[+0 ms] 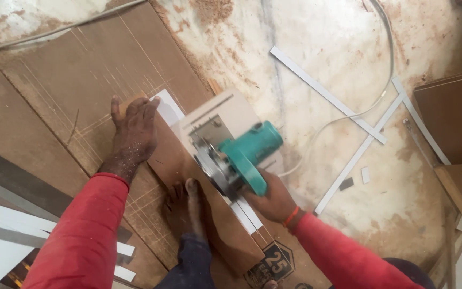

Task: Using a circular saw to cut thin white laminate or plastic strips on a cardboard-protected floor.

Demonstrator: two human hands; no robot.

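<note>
Head view, looking straight down: the right hand [275, 199] is wrapped tight around the handle of a green circular saw [239, 155], fingers closed on the grip, so the tool can be steered along its line. The saw sits on its flat base plate on a narrow brown board [175, 160], blade guard down at the board's right edge, beside thin white strips [246, 214] that lie along that edge. The left hand [133, 134] holds nothing; it lies flat, fingers spread, palm pressing the far end of the board, most likely to keep it from skating while the blade runs. A bare foot [191, 206] is planted on the near part of the board too, a third clamp by the look of it. Underneath, a big brown sheet [70, 80] scored with old cut lines serves as a sacrificial bed, keeping the blade off the dusty floor [316, 48]. The saw's white cord [370, 104] trails away to the right, well clear of the blade. Loose white strips [324, 93] lie crossed on the floor to the right, and sawdust is scattered about.
</note>
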